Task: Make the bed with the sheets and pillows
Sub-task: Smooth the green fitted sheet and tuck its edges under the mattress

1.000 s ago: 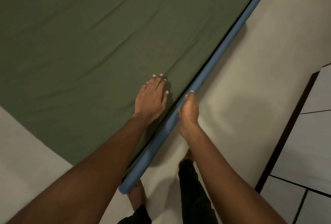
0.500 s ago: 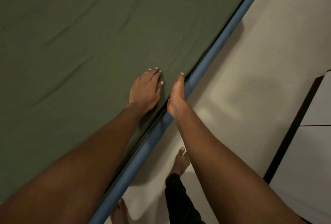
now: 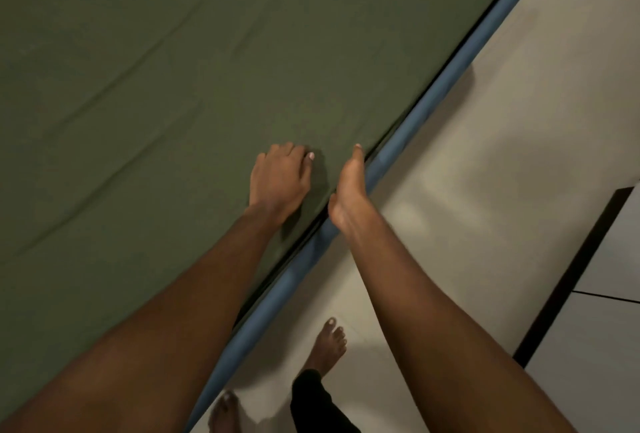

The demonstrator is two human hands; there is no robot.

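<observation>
Her left hand (image 3: 278, 178) presses the green sheet (image 3: 207, 86) with fingers curled, while the right hand (image 3: 349, 186), fingers straight together, wedges between sheet and blue bed rail (image 3: 433, 96).

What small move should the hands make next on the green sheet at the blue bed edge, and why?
Probably slide the right hand farther along the gap beside the blue bed rail, pushing the green sheet edge down. That hand stands edge-on in the seam, while the left hand presses on the sheet beside it. Soft creases show across the sheet, so the tucking seems unfinished.
</observation>
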